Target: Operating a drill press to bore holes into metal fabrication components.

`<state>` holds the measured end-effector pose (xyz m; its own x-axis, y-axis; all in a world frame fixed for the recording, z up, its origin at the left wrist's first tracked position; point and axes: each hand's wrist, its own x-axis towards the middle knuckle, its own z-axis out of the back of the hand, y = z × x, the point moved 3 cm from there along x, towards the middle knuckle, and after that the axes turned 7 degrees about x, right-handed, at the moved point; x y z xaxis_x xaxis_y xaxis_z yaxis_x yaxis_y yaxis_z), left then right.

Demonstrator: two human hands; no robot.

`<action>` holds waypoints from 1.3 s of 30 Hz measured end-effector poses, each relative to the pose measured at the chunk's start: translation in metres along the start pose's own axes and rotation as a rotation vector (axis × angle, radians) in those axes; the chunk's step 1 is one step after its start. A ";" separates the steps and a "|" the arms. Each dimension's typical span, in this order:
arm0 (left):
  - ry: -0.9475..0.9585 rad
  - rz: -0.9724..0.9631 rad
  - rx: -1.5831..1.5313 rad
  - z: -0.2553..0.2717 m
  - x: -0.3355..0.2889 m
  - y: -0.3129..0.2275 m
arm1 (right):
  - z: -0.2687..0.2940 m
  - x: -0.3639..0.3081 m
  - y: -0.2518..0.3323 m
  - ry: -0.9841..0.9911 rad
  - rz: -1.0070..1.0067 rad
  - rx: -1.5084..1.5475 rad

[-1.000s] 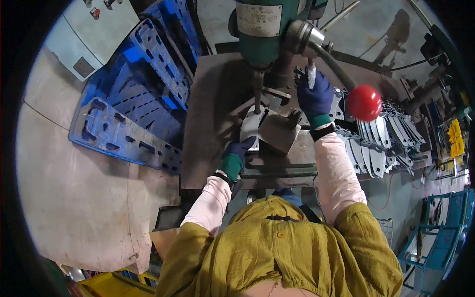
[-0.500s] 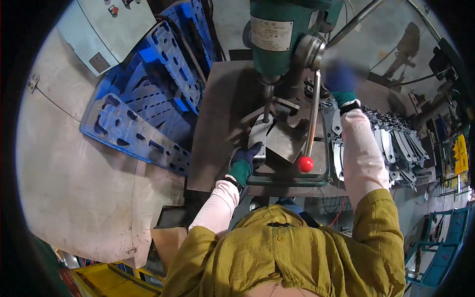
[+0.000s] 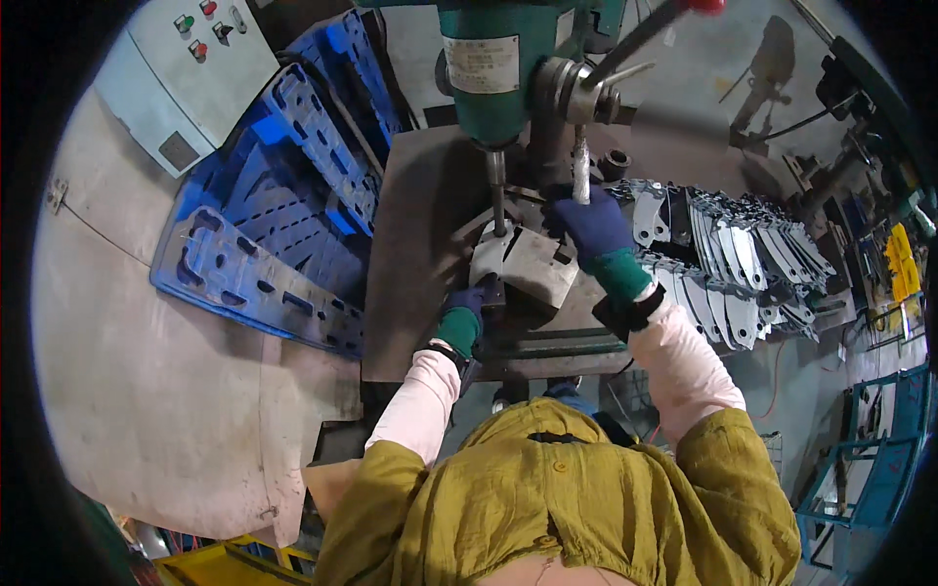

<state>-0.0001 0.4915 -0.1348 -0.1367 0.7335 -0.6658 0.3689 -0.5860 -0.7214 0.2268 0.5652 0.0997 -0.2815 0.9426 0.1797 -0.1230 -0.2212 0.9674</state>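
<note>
The grey electrical box point(image 3: 200, 73) at the upper left is closed; its front carries green and red push buttons, and its contents cannot be seen. Below it, blue plastic pallets point(image 3: 264, 269) with slotted sides lean together. On the right side of the desk point(image 3: 410, 234), loose silver plates point(image 3: 752, 259) lie in overlapping rows. A white label point(image 3: 482, 64) with rows of dark print is fixed to the front of the green drill head point(image 3: 489, 115); the lettering is too small to read. One silver plate point(image 3: 486, 259) lies below the drill bit point(image 3: 499, 195), beside a wider metal block point(image 3: 543, 270). The gloved left hand point(image 3: 467, 301) is at the near end of this plate; whether its fingers pinch the plate cannot be told. The gloved right hand point(image 3: 595, 227) has its fingers curled around the lower end of the lever point(image 3: 582, 161).
</note>
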 end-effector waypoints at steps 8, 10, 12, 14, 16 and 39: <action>-0.164 -0.628 0.362 -0.009 -0.048 -0.039 | -0.017 -0.025 0.144 0.263 -0.185 1.098; -0.129 -0.425 0.302 -0.001 -0.046 -0.038 | -0.009 -0.014 0.180 0.593 -0.441 1.602; -0.093 -0.575 0.472 -0.003 -0.063 -0.049 | -0.003 -0.010 0.196 0.555 -0.474 1.667; -0.046 -0.644 0.396 0.011 -0.074 -0.032 | -0.004 -0.007 0.199 0.528 -0.529 1.732; -0.146 -0.579 0.600 0.020 -0.097 -0.029 | 0.007 0.000 0.186 0.574 -0.219 1.528; -0.448 -0.349 0.722 0.061 -0.101 0.037 | 0.004 -0.002 0.184 0.589 -0.468 1.694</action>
<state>-0.0284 0.3747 -0.1063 -0.5317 0.7954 -0.2908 -0.4031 -0.5397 -0.7391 0.2083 0.5232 0.2778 -0.8095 0.5651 0.1594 0.5830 0.8058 0.1038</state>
